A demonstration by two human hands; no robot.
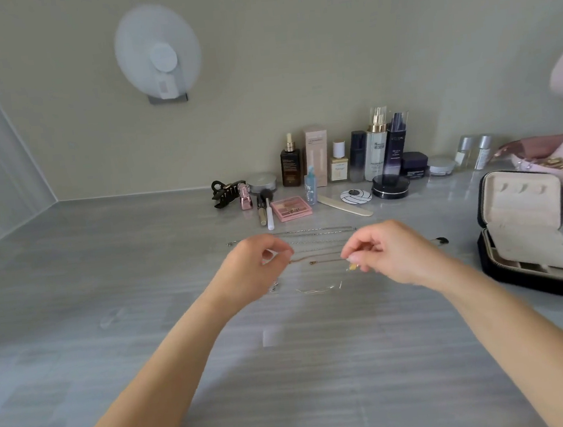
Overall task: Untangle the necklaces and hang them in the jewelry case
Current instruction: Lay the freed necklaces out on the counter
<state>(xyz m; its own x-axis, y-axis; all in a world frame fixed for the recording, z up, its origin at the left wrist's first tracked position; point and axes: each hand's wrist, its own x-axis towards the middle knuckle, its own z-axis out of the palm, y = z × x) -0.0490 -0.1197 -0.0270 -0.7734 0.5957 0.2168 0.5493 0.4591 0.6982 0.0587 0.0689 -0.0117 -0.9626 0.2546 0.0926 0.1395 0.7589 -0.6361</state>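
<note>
Grey tabletop; left hand, right hand fingers pinch gold necklace, chain stretched left-to-right.

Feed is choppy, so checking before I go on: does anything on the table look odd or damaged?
Nothing spilled or broken. Left hand and right hand pinch a gold chain; other chains lie in rows behind. A pale chain lies apart, nearer the person, and a clear smudge left of it I cannot identify.
</note>
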